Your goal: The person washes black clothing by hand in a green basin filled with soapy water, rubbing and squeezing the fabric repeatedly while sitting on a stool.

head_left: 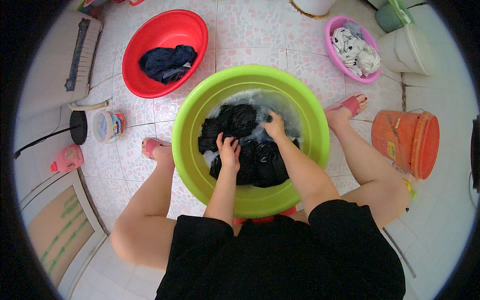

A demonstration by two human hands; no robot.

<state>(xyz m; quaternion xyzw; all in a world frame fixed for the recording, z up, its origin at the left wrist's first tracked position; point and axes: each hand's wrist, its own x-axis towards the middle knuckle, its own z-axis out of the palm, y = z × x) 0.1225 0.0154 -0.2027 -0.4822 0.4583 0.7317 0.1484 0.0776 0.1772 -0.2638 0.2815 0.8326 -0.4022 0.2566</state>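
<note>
A large lime-green basin [200, 182] stands between my legs, holding soapy water and soaked black clothes [260, 165]. My left hand [229, 151] is open, its fingers apart and resting on the black cloth left of the basin's middle. Farther right, my right hand [274, 126] curls at the edge of the foam. A bit of black garment shows between its thumb and fingers, and the fingertips are partly hidden. White suds [265, 100] gather along the far side of the water, and the wet clothes lie bunched in the middle and near part.
A red basin [131, 65] with dark clothes [167, 62] stands far left; a pink basin [334, 52] with light clothes [352, 50], far right. An orange bucket [392, 132] and white bucket [406, 50] stand at right. A small tub [107, 126] and pink bottle [67, 158] are at left.
</note>
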